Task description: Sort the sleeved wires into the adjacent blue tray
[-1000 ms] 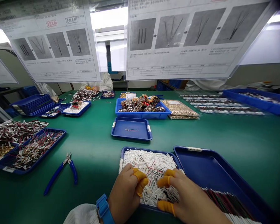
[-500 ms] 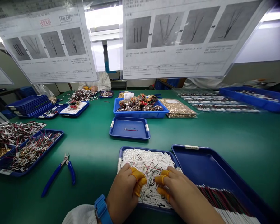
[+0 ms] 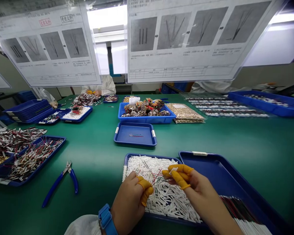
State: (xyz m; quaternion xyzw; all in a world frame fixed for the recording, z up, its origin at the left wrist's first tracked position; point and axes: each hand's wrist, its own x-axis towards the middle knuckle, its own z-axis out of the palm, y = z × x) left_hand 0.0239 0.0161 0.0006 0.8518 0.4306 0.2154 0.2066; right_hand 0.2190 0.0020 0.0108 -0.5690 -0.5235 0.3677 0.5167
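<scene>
Right hand (image 3: 198,186) has its grip pinched shut on a white-sleeved wire (image 3: 173,169), orange finger cots (image 3: 177,176) pressed together just above the blue tray (image 3: 149,156) of loose wires (image 3: 166,199), which sits up close so both hands reach it easily. Left hand (image 3: 129,202) is curled at the pile, can't tell if it's holding anything.

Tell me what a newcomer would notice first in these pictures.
Large printed instruction sheets showing wire steps in photos hang across the top of the view. At bottom centre, a blue tray holds a heap of white-sleeved wires. Above it, the right hand, wearing orange finger cots, pinches one wire near the left hand.
</scene>
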